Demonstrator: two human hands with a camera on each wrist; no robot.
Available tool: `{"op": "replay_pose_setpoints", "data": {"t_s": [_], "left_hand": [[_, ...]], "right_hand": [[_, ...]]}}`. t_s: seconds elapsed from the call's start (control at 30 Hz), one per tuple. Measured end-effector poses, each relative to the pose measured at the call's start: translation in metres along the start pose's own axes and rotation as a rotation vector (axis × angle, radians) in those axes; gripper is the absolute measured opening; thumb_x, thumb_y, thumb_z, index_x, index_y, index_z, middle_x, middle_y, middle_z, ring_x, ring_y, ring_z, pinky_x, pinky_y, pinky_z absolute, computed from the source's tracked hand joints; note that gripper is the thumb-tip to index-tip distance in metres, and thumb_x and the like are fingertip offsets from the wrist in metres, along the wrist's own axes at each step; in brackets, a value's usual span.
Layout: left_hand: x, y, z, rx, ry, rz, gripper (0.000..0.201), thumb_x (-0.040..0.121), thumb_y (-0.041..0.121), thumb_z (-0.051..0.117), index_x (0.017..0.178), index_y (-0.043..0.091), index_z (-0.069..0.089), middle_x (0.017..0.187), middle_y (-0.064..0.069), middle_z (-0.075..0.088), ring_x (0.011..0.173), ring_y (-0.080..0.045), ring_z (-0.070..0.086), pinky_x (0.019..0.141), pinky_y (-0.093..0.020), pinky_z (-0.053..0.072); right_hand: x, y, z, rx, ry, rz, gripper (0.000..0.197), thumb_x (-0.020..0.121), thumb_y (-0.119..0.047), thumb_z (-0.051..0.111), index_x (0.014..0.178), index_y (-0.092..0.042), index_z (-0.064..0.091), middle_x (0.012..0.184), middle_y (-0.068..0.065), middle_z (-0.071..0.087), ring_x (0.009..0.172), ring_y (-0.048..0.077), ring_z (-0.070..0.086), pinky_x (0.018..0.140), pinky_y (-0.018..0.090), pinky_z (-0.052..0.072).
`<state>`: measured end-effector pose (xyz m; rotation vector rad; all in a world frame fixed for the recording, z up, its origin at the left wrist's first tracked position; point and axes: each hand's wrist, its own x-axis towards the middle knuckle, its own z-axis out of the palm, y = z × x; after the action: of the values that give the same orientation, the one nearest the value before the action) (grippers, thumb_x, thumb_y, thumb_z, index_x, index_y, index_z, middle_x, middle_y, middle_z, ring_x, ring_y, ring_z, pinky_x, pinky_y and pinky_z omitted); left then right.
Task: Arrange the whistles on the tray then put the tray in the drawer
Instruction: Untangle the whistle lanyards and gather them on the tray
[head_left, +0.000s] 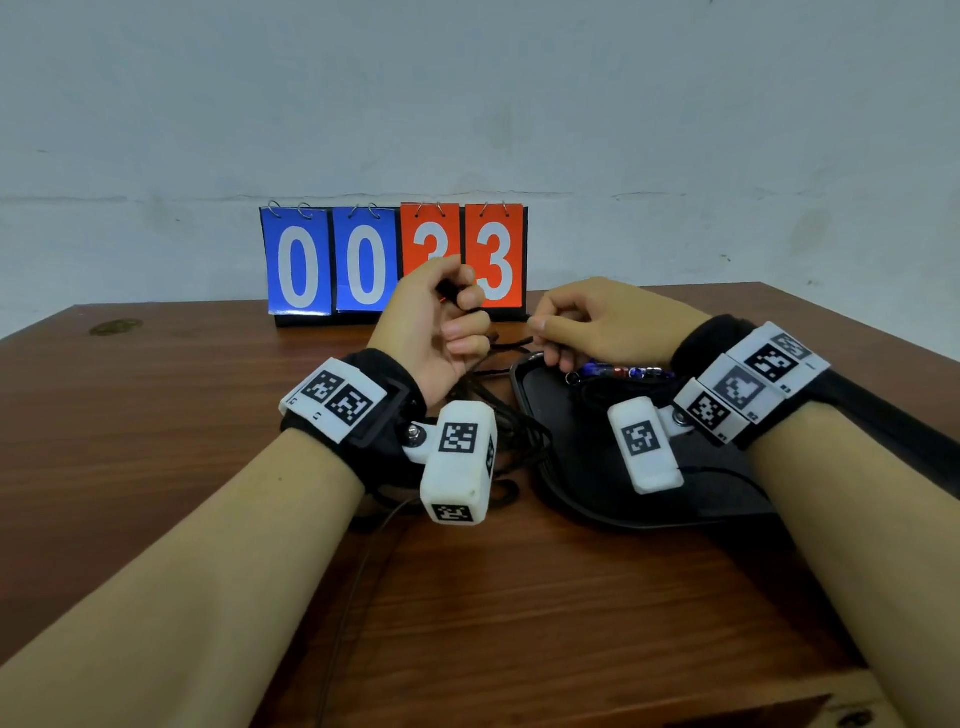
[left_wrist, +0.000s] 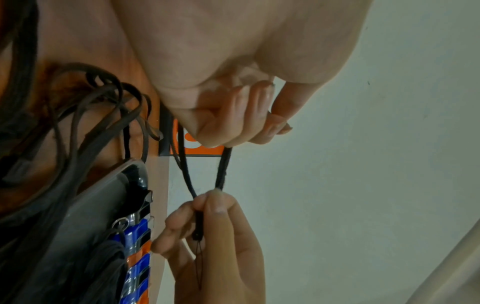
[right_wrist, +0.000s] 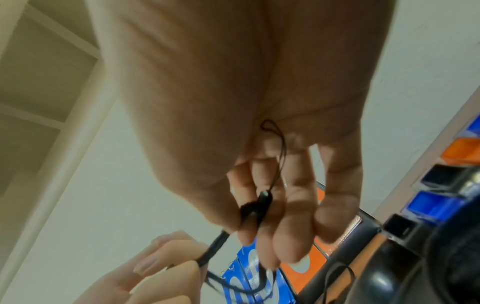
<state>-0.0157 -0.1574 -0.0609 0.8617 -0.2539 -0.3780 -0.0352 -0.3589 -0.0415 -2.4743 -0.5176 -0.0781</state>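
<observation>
Table (head_left: 156, 415), brown wood, one; its left and near parts bare, its right edge running close past the right forearm. Scoreboard (head_left: 393, 262), one, four flip cards reading 0 0 3 3, two blue and two orange, upright at the far edge against the wall. Left hand (head_left: 434, 322), raised above the table left of the tray, fingers curled tight round a black cord (left_wrist: 223, 170); the left wrist view alone shows this cord running as a doubled loop from the left fingers across to the right fingertips. Loose cords (head_left: 511, 447), black, several in a tangle, count not clear, lying on the table between left wrist and tray; the left wrist view shows them looped over one another at the tray's near rim. Tray (head_left: 587, 483), black, one, right of centre, its near rim well back from the table's front edge. Whistles (head_left: 626, 372), blue, orange and dark, lying in a row touching one another along the tray's far side; the head view hides part of the row behind the right hand, so no sure count. Right hand (head_left: 587, 325), above the tray's far left corner, thumb and fingertips pinching the cord at its small black clasp (right_wrist: 262, 200), seen only in the wrist views.
</observation>
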Motion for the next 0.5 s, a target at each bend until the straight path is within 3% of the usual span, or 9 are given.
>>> {"op": "replay_pose_setpoints", "data": {"t_s": [0.23, 0.5], "left_hand": [[0.004, 0.009, -0.010, -0.005, 0.111, 0.045, 0.024, 0.100, 0.027, 0.049, 0.078, 0.018, 0.050, 0.067, 0.005, 0.047, 0.042, -0.006, 0.026, 0.039, -0.017, 0.020], [0.008, 0.009, -0.012, 0.081, 0.209, 0.080, 0.020, 0.099, 0.026, 0.051, 0.081, 0.017, 0.053, 0.072, 0.004, 0.053, 0.046, -0.007, 0.027, 0.040, -0.017, 0.022]], "right_hand": [[0.003, 0.006, -0.004, -0.073, 0.160, 0.021, 0.020, 0.104, -0.026, 0.049, 0.100, -0.019, 0.067, 0.082, -0.005, 0.071, 0.070, 0.009, 0.069, 0.070, 0.022, 0.057], [-0.002, 0.009, -0.012, 0.003, 0.092, 0.093, 0.019, 0.105, -0.019, 0.048, 0.106, -0.016, 0.067, 0.093, -0.006, 0.073, 0.061, -0.005, 0.060, 0.063, 0.014, 0.053]]}}
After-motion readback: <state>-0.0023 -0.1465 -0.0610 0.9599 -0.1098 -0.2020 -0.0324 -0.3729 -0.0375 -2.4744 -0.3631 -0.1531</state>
